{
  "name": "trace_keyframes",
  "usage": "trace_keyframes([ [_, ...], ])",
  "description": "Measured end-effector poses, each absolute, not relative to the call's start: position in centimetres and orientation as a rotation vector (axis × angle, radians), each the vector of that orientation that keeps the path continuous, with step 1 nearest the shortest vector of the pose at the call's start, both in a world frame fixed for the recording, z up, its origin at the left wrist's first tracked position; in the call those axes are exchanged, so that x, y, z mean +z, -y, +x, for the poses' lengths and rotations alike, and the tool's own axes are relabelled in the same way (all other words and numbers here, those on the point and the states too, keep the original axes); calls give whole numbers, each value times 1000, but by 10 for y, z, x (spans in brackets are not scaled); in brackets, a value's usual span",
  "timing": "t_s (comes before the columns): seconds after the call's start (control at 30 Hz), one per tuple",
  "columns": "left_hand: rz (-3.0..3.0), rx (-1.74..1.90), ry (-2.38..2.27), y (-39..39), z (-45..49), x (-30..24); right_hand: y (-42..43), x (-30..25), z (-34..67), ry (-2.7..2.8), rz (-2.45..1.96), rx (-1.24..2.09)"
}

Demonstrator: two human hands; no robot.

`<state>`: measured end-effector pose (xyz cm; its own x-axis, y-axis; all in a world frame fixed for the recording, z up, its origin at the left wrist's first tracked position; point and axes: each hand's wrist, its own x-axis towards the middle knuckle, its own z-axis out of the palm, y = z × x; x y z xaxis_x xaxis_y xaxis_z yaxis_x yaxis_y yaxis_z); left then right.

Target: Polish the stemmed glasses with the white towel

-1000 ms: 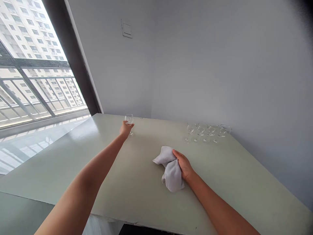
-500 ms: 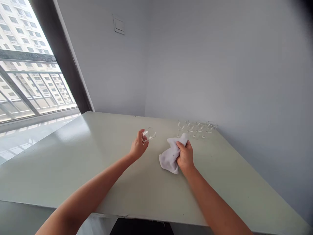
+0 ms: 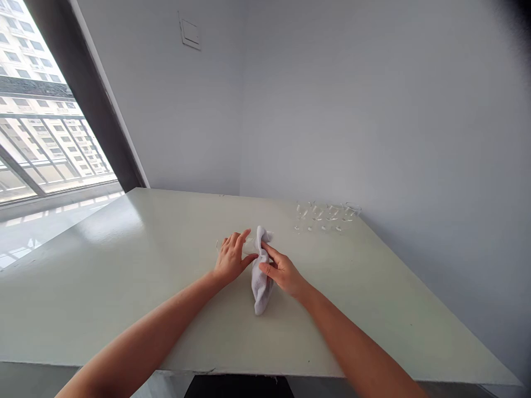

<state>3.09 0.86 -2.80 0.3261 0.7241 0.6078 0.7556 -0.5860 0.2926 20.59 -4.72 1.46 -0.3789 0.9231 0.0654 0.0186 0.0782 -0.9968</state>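
Observation:
My left hand (image 3: pixel 232 260) is closed around a small clear stemmed glass (image 3: pixel 249 246), tipped on its side above the table. Much of the glass hides behind my fingers, and its rim side points right. Against that side, my right hand (image 3: pixel 286 272) presses a whitish cloth (image 3: pixel 261 284), pinched between thumb and fingers. The cloth's lower end hangs down toward the table. Whether any of it is inside the bowl, I cannot tell.
Several clear stemmed glasses (image 3: pixel 319 211) stand in a row at the back right of the pale glossy table (image 3: pixel 174 326), near the grey wall (image 3: pixel 352 110). A window (image 3: pixel 41 127) with railings is at the left.
My right hand has carried the cloth left to the glass. My left hand has shifted slightly left and lower, turning the glass sideways. The view has tilted a little.

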Motion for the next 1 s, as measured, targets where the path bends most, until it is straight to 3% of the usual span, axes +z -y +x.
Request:
trace_keyframes([
  [0.17, -2552, -955, 1118, -1, 31, -27, 46, 14, 209, 1476, -867, 1724],
  [0.37, -2582, -836, 1045, 1, 34, -21, 41, -4, 197, 1290, -914, 1624],
  [0.53, -2511, -808, 1002, -5, 24, -7, 36, -2, 205, 1007, -812, 1753],
  [0.67, -2576, -844, 1044, -6, 18, -3, 41, 7, 212, 1254, -795, 1764],
  [0.8, -2741, -842, 1111, -5, 17, -5, 46, 7, 211, 1537, -980, 1531],
  [1.0, -3081, -504, 1417, 3, 18, 9, 41, 4, 214, 1554, -956, 1564],
])
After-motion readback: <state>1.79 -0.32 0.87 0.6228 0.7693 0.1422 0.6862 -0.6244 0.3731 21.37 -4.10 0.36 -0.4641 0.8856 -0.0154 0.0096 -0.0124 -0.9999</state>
